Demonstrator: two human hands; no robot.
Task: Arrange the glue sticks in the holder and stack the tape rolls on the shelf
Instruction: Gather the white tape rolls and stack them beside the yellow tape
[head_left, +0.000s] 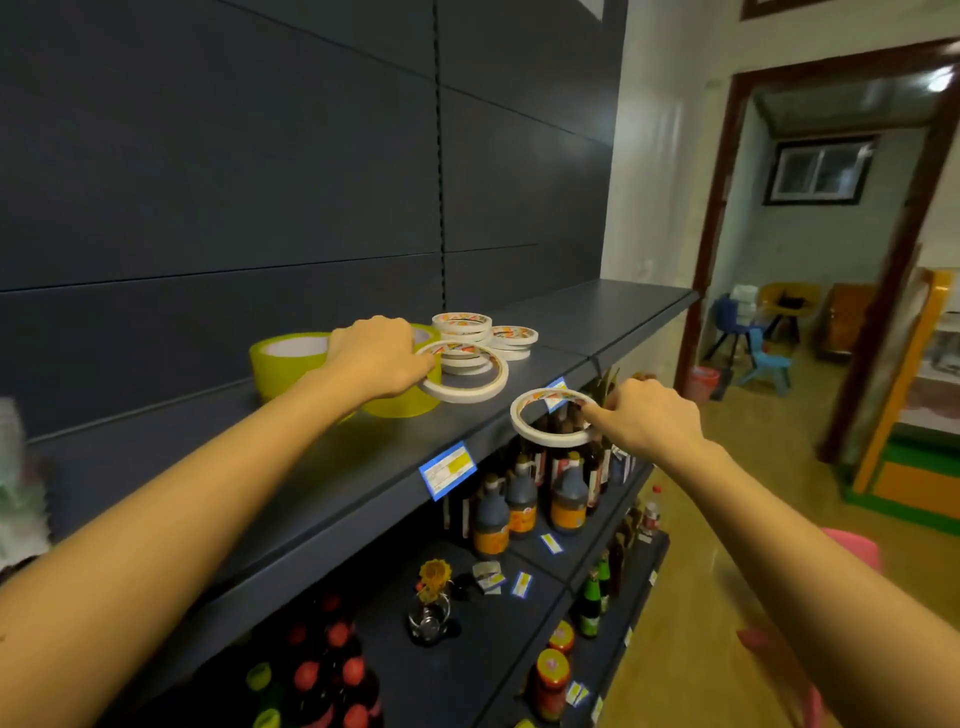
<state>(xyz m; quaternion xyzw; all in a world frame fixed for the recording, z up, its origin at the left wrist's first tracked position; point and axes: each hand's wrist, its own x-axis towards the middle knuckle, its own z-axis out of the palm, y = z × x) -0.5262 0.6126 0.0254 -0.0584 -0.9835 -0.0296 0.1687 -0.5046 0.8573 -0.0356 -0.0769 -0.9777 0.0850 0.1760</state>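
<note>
One white tape roll (462, 397) is gripped by the left hand (374, 358) over the shelf (337, 467); a second roll (550, 440) is pinched by the right hand (649, 415) just off its front edge.

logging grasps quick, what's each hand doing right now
Left hand: holding a thin white tape roll over the shelf.
Right hand: pinching a second thin white tape roll in front of the shelf edge.
</note>
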